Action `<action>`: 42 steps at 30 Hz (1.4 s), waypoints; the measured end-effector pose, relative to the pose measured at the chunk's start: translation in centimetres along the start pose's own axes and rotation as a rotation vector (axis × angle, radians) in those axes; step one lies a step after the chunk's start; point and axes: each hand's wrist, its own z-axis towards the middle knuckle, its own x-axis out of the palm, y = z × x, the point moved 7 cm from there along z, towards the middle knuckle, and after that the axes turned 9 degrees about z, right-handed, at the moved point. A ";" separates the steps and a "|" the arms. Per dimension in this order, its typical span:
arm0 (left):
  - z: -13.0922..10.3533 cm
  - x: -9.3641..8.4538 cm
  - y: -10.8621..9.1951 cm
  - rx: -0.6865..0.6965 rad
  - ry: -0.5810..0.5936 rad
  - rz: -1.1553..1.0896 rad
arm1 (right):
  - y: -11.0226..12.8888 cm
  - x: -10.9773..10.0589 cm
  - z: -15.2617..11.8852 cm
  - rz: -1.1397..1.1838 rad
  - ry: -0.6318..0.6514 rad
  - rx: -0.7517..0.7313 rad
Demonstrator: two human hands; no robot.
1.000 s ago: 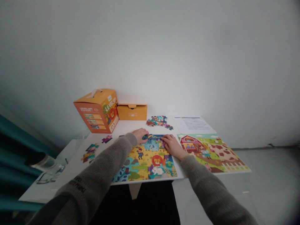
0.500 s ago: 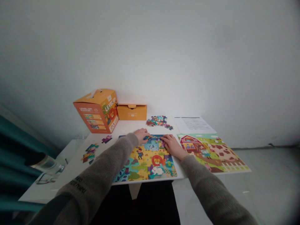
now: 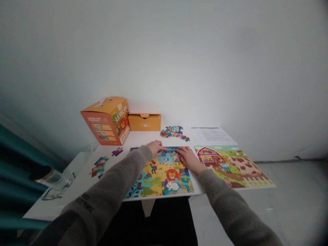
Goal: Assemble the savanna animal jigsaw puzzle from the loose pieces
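A colourful jungle puzzle [image 3: 159,174] with a lion, a rabbit and an elephant lies flat at the table's front edge. My left hand [image 3: 155,148] rests at its upper edge, fingertips on the blue top row; whether a piece is under them is too small to tell. On the upper right corner lies my right hand [image 3: 188,158], its fingers extended over the puzzle and nothing visible in them. My left sleeve hides the puzzle's left part. Loose pieces [image 3: 174,132] are heaped behind the hands, and more pieces [image 3: 99,165] lie to the left.
An orange puzzle box [image 3: 109,121] and a smaller orange box [image 3: 145,122] stand at the back left. A farm picture [image 3: 233,167] and a printed sheet [image 3: 214,136] lie right. Glasses [image 3: 52,194] and a glass bottle [image 3: 55,179] are far left.
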 end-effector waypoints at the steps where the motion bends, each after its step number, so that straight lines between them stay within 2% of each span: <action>1: -0.2 0.1 0.2 -0.020 -0.005 -0.024 | 0.1 0.0 0.0 0.004 0.002 0.001; 5: -1.2 0.1 1.5 -0.119 -0.032 -0.080 | 0.1 -0.1 0.0 0.015 0.004 0.005; 8: -1.5 0.2 1.9 -0.109 -0.017 -0.110 | 0.0 0.0 0.0 0.012 0.002 0.011; 18: -1.1 0.5 1.9 -0.100 -0.038 -0.150 | 0.1 0.1 0.0 -0.009 0.017 0.021; 25: -1.3 0.6 0.9 -0.007 -0.056 -0.123 | -0.2 0.4 -0.1 -0.043 0.042 0.012; 29: -1.3 0.5 1.1 -0.074 -0.066 -0.138 | -0.1 0.4 -0.1 -0.042 0.037 0.004; 33: -1.3 0.5 1.2 -0.097 -0.056 -0.148 | -0.3 0.3 -0.1 0.021 0.004 0.007; 37: -1.4 0.4 1.2 -0.080 -0.062 -0.168 | -1.1 0.1 0.0 0.177 -0.028 -0.003; 39: -1.5 0.4 1.2 -0.077 -0.063 -0.178 | -2.3 -0.5 0.0 0.296 -0.092 0.063; 42: -1.5 0.4 1.2 -0.091 -0.074 -0.190 | -4.7 -1.6 -0.4 0.457 -0.229 0.270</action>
